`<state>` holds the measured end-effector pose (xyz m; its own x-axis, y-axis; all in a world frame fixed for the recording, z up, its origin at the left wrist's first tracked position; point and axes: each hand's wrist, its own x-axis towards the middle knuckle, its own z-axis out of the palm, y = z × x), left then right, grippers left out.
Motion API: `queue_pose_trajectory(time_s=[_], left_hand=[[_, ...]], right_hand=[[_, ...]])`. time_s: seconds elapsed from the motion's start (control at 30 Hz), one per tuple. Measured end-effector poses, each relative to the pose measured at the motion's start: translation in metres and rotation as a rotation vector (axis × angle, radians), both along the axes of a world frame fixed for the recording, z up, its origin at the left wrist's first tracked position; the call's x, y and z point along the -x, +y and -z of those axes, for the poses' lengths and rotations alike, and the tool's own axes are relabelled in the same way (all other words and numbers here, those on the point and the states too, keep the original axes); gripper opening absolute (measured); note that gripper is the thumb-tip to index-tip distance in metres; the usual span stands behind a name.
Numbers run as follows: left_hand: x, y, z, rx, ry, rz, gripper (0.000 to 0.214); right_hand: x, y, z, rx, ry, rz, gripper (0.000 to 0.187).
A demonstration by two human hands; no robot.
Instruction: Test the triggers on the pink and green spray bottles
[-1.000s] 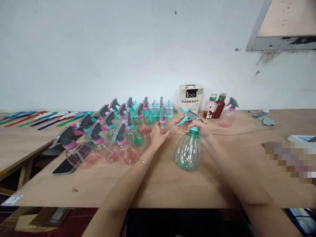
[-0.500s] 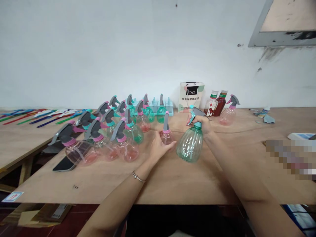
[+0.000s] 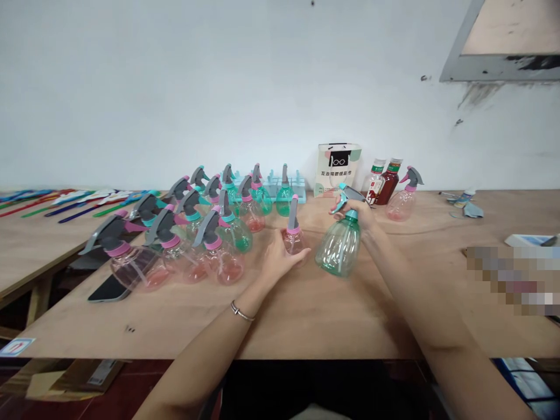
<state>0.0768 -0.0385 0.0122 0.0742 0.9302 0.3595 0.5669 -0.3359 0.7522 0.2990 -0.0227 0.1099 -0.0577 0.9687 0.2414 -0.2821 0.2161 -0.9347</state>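
My right hand (image 3: pixel 359 213) is closed around the head and neck of a green spray bottle (image 3: pixel 338 248), whose teal trigger points left. The bottle tilts a little, with its base hanging just over the table. My left hand (image 3: pixel 280 256) curves round the body of a pink spray bottle (image 3: pixel 294 238), thumb stretched across to the right. That bottle stands upright on the table, its grey head facing me, and the palm hides part of its body. To the left, several pink and green spray bottles (image 3: pixel 225 265) stand close together.
A phone (image 3: pixel 107 289) lies at the left. Behind stand a teal rack (image 3: pixel 298 188), a paper bag (image 3: pixel 328 182), two sauce-like bottles (image 3: pixel 387 188) and another pink spray bottle (image 3: pixel 400 205). Coloured strips (image 3: pixel 79 208) cover the left table. The wooden table's front edge (image 3: pixel 332 356) is near me.
The green spray bottle in my right hand has risen slightly and become a bit more upright. My left hand keeps its place at the pink one. The whole view has shifted slightly.
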Motion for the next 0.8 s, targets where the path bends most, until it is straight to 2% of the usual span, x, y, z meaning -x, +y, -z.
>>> queue_pose_trajectory(time_s=[0.13, 0.3, 0.47, 0.6, 0.7, 0.8], left_hand=[[0.0006, -0.0009, -0.0006, -0.003, -0.006, 0.027, 0.072], [0.0007, -0.0027, -0.0044, -0.008, 0.03, 0.003, 0.07], [0.0, -0.0045, -0.0073, -0.005, 0.052, 0.006, 0.067], [-0.0009, -0.0045, -0.0069, -0.021, 0.042, -0.001, 0.068], [-0.0013, -0.0042, -0.0066, -0.017, 0.042, -0.001, 0.067], [-0.0013, -0.0045, -0.0071, -0.011, 0.043, 0.003, 0.068]], right_hand=[[-0.0021, 0.0003, -0.0004, -0.052, -0.021, -0.074, 0.025], [0.0018, 0.0019, 0.0003, -0.074, 0.031, 0.017, 0.02], [0.0029, -0.0001, -0.0008, -0.089, -0.047, -0.09, 0.026], [0.004, -0.0009, -0.0014, -0.143, -0.057, 0.005, 0.023], [0.0042, 0.0007, -0.0009, -0.12, -0.019, 0.067, 0.019], [0.0037, 0.0002, -0.0005, -0.092, -0.047, -0.01, 0.022]])
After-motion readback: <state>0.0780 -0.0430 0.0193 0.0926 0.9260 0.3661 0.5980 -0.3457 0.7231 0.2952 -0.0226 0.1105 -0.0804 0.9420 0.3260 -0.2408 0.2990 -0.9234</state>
